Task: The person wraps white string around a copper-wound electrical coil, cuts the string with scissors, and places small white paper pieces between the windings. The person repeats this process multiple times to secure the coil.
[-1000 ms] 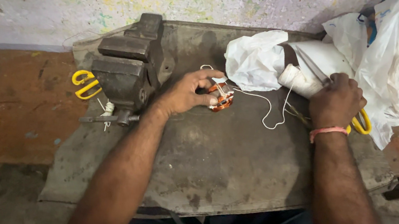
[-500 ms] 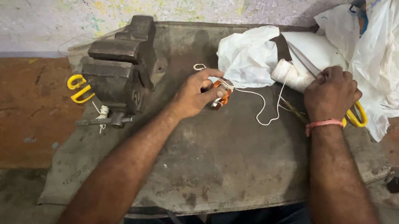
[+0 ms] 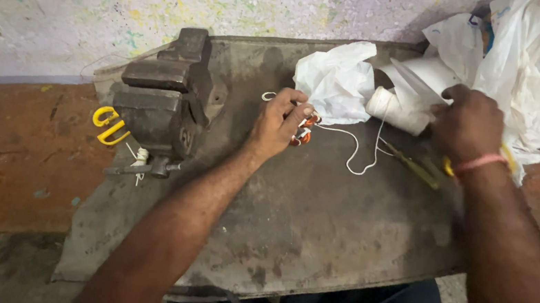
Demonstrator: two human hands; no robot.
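- A small orange-and-white coil is gripped in the closed fingers of the left hand, on the grey worktop.
- A white string is trailed to a white spool, pinched by the right hand.
- Crumpled white plastic bags are heaped behind; contents cannot be told.
- A vise and yellow-handled scissors are seen left.

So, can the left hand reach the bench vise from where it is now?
Probably yes. The left hand holds a small orange coil just right of the bench vise, and only bare metal plate lies between them, though its fingers are occupied.
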